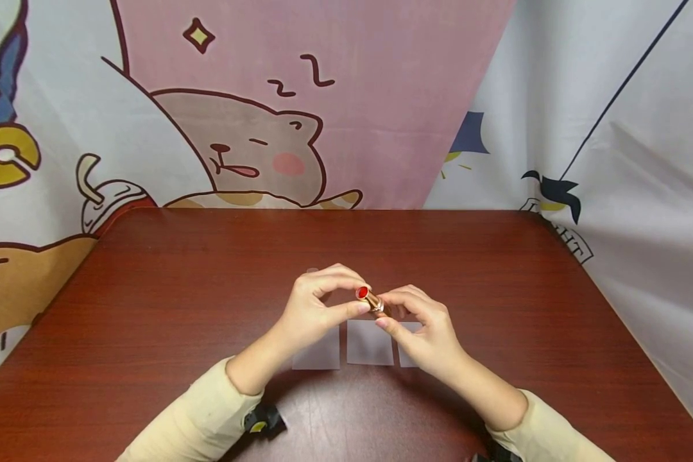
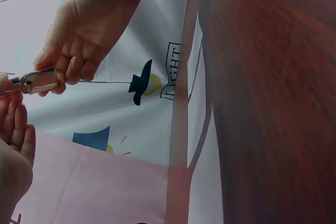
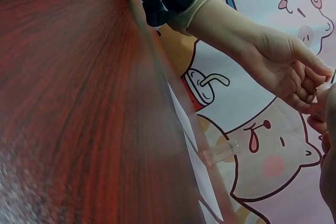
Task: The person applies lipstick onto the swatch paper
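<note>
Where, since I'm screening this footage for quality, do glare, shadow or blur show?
Head view: pale glare on the near table, soft shadows beside it, red-tipped lipstick distinct; left wrist: dim light, smeared table grain; right wrist: whitish speckled glare at lower left.

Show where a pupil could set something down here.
Bare: the table along the curtain, its left side up to the left hand, and right side past the right hand. Crowded: the middle, where both hands hold a lipstick near three papers and a clear tube.
</note>
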Tool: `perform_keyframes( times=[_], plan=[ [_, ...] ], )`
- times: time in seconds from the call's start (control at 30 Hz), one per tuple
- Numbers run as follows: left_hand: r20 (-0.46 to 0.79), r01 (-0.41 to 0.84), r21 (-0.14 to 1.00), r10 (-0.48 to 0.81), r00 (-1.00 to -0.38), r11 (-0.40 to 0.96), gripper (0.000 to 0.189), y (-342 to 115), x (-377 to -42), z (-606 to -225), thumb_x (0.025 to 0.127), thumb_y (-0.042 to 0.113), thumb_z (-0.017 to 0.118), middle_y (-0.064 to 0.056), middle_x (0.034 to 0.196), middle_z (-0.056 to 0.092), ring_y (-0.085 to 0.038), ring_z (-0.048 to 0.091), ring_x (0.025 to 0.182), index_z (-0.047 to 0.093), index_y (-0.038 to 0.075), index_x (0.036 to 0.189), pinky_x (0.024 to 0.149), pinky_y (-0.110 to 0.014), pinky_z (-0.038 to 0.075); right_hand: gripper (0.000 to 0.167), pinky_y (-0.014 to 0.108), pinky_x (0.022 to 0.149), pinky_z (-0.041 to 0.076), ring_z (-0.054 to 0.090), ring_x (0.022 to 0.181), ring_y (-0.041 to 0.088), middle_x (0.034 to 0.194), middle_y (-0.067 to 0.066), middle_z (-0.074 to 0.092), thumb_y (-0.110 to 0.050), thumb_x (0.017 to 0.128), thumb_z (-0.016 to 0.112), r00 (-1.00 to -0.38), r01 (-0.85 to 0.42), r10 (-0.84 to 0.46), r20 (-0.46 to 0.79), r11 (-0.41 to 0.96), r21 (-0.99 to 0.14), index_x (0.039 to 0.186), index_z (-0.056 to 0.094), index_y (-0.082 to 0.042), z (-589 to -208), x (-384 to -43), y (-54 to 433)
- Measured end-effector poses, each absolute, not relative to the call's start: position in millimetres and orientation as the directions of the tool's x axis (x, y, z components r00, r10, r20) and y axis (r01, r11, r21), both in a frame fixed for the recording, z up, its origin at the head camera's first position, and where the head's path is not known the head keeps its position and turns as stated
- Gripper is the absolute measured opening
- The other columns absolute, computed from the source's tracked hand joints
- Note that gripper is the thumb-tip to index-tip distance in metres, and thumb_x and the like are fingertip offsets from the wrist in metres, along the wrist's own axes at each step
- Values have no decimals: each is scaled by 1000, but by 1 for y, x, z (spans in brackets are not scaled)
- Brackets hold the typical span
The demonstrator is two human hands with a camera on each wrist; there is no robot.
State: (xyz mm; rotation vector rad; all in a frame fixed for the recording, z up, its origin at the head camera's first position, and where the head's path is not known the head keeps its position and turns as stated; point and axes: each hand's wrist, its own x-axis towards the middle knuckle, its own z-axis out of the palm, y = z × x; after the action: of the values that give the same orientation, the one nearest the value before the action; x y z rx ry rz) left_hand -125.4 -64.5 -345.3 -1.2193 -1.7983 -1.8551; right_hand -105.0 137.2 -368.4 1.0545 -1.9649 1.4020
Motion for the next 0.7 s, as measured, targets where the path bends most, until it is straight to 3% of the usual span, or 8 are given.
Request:
perform_keyframes(
  times=[0.27,0.7],
  plan=[
    [720,708,681,349,-600,-188,21,-64,-125,-346,72,-14,75,-12,88,68,-22,63,85,70,-6,90,76,-36,53,24,20,62,47,55,76,14,89,3,64,-23,91,67,-574,-818,-332,749,180,-547,104,68,-3,-368,-104,138],
    [722,705,680,349,-598,-201,22,-64,-125,-345,71,-15,76,-11,89,68,-23,63,86,71,-4,90,77,-37,53,20,23,68,53,58,84,14,96,5,65,-16,95,62,-634,-767,-380,674,198,-610,109,66,-2,-367,-100,140]
  ],
)
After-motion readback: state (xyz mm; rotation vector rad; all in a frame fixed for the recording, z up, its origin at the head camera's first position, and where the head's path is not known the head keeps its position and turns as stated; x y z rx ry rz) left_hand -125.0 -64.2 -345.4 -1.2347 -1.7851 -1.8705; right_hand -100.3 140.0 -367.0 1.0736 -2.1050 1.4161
